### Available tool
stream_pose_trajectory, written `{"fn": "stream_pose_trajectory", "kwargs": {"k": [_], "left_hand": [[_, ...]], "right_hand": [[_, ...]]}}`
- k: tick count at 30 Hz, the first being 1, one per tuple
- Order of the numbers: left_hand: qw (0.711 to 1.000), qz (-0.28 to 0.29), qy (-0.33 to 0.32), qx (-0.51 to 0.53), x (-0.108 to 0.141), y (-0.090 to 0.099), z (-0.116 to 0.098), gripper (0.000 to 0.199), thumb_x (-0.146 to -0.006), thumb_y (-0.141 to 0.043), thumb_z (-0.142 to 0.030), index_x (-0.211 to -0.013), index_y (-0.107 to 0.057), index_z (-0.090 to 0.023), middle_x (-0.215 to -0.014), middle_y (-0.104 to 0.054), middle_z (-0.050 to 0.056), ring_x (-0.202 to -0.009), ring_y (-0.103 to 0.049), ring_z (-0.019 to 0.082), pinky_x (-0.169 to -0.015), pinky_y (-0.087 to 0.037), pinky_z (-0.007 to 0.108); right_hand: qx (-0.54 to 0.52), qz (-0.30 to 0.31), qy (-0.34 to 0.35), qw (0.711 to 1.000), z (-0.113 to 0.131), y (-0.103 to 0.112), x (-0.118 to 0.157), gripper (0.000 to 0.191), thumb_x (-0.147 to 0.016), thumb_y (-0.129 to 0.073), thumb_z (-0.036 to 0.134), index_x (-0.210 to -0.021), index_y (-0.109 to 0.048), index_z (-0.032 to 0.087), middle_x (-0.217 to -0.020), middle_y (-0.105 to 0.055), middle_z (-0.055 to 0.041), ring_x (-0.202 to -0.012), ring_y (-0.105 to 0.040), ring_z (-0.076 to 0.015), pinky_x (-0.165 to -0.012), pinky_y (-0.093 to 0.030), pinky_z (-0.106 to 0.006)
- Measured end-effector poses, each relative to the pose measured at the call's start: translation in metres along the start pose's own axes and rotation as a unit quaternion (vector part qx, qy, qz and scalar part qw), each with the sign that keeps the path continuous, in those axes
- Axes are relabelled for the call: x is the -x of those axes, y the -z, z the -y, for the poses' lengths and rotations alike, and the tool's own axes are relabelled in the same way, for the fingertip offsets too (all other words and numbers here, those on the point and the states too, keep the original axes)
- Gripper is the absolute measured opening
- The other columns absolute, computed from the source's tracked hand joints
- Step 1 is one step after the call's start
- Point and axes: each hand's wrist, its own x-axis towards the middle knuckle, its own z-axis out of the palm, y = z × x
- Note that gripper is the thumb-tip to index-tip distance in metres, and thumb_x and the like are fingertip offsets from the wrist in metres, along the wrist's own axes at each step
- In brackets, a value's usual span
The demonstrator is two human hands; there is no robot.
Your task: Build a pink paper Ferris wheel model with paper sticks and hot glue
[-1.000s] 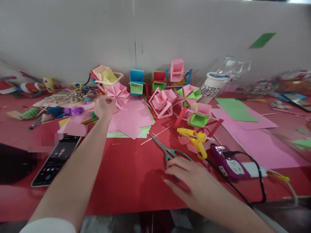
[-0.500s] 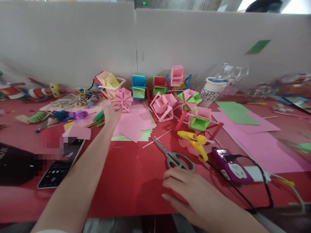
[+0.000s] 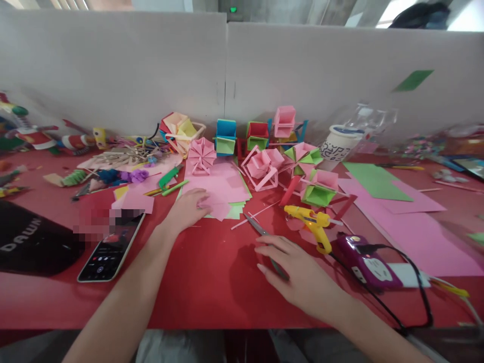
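Note:
My left hand (image 3: 188, 209) is at the left edge of a stack of pink and green paper (image 3: 227, 189), its fingers loosely stretched over the pink top sheet. No object shows in it. My right hand (image 3: 289, 264) hovers or rests over the scissors (image 3: 257, 225), fingers apart, hiding most of their handles; whether it touches them I cannot tell. Behind the stack stands a pink folded-paper wheel (image 3: 202, 155). To the right of the stack lies a pink paper frame model (image 3: 262, 168). Thin pink paper strips (image 3: 249, 218) lie near the scissors' tips.
A yellow glue gun (image 3: 310, 219) and a purple power strip (image 3: 368, 262) with a black cable lie at right. At left are a phone (image 3: 113, 247) and a black container (image 3: 34, 237). Folded-paper models and a paper cup (image 3: 338, 143) stand along the grey partition (image 3: 113, 65).
My left hand has come back from the pink paper wheel toward me, to the paper stack. My right hand has moved forward over the scissors' handles. The view has shifted slightly.

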Motion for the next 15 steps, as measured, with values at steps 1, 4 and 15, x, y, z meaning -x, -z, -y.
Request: {"fn": "stream_pose_trajectory", "kwargs": {"k": [1, 4, 15], "left_hand": [[1.000, 0.001, -0.005, 0.001, -0.001, -0.001, 0.003, 0.029, -0.079, -0.072, -0.030, -0.108, -0.075, -0.023, -0.127, -0.071, 0.009, -0.116, -0.067, 0.027, -0.104, -0.052, 0.040], [1.000, -0.001, -0.021, 0.002, -0.007, -0.004, 0.009, 0.023, -0.083, -0.069, -0.030, -0.103, -0.076, -0.023, -0.119, -0.075, 0.008, -0.110, -0.070, 0.026, -0.100, -0.054, 0.038], [0.996, -0.032, -0.082, -0.032, -0.011, -0.006, 0.000, 0.038, -0.090, -0.045, -0.007, -0.119, -0.066, -0.021, -0.125, -0.071, 0.008, -0.111, -0.068, 0.023, -0.098, -0.053, 0.039]], "right_hand": [[-0.012, -0.004, 0.001, 1.000, 0.000, 0.000, -0.006, 0.025, -0.094, -0.056, 0.023, -0.116, -0.068, 0.021, -0.128, -0.068, -0.0117, -0.116, -0.066, -0.0252, -0.101, -0.055, -0.046], [-0.042, -0.008, -0.001, 0.999, -0.001, -0.001, -0.037, 0.022, -0.096, -0.055, 0.023, -0.113, -0.068, 0.020, -0.124, -0.068, -0.0114, -0.116, -0.065, -0.0233, -0.103, -0.053, -0.043], [-0.042, -0.125, -0.062, 0.989, -0.030, -0.034, -0.162, 0.040, -0.083, -0.061, 0.011, -0.123, -0.062, 0.014, -0.125, -0.064, -0.0163, -0.122, -0.059, -0.0294, -0.107, -0.045, -0.047]]}}
